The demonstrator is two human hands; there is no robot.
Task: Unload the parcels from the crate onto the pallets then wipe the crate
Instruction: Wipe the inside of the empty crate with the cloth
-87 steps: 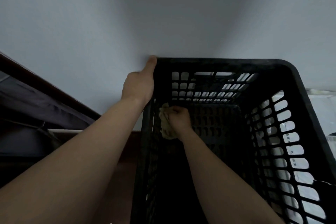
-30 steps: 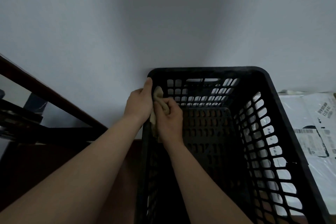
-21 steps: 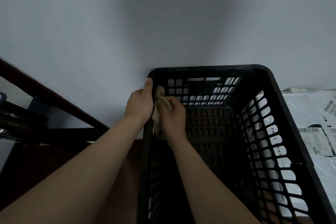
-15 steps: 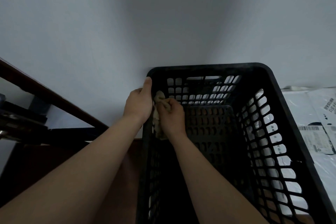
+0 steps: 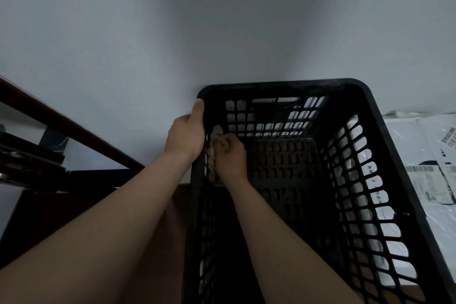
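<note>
A black slotted plastic crate (image 5: 394, 145) stands against the wall with no parcels inside. My left hand (image 5: 186, 134) grips its left rim from outside, thumb along the far left corner. Inside the crate, my right hand (image 5: 230, 155) is closed on a crumpled beige cloth (image 5: 212, 153), pressing it against the inner face of the left wall near the top. White plastic parcels (image 5: 429, 155) with printed labels lie just right of the crate.
A pale wall (image 5: 222, 20) rises directly behind the crate. A dark wooden rail (image 5: 69, 128) and dark framework slope down at the left. Brown floor (image 5: 172, 217) shows between my forearms and the crate.
My right hand rose with the cloth from low on the crate's left wall to near the rim, then slipped slightly down. My left hand slid a little nearer along the rim.
</note>
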